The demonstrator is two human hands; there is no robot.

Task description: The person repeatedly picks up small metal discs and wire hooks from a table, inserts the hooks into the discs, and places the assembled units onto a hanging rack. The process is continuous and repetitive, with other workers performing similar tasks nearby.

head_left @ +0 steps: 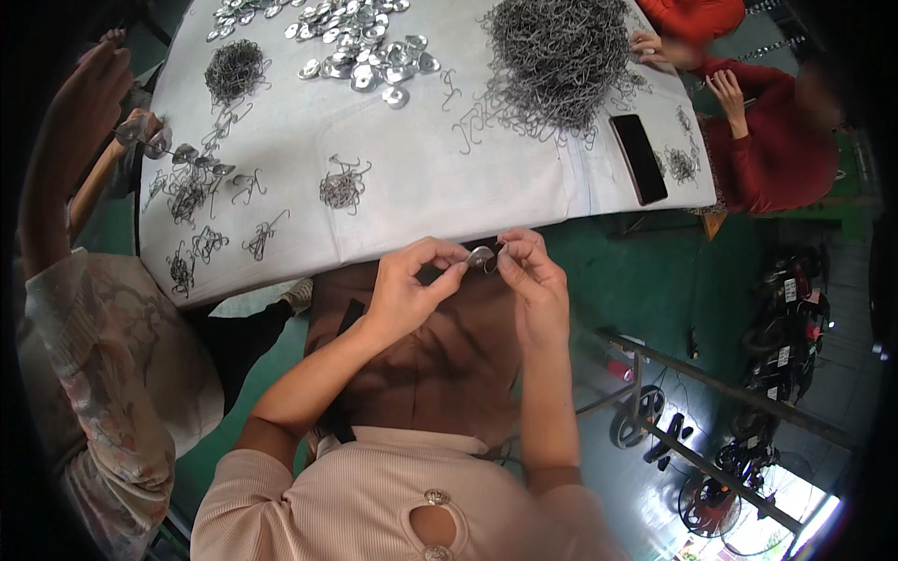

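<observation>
My left hand point(412, 280) and my right hand point(531, 271) meet just below the near edge of the white-covered table point(449, 187), over my lap. Between their fingertips they pinch a small silver metal cap point(480, 256) with a thin wire hook point(499, 254) at it. The left thumb and forefinger hold the cap from the left, the right fingers hold the wire side. On the table lie a big tangled heap of wire hooks point(557, 56), a pile of silver caps point(360, 42) and small clusters of hooks point(342, 185).
A black phone point(639, 157) lies at the table's right edge. A person in a pale patterned sleeve point(103, 355) works at the left, holding a metal piece; a person in red point(776, 140) sits at the right. Metal frames with wheels point(655, 411) stand on the green floor.
</observation>
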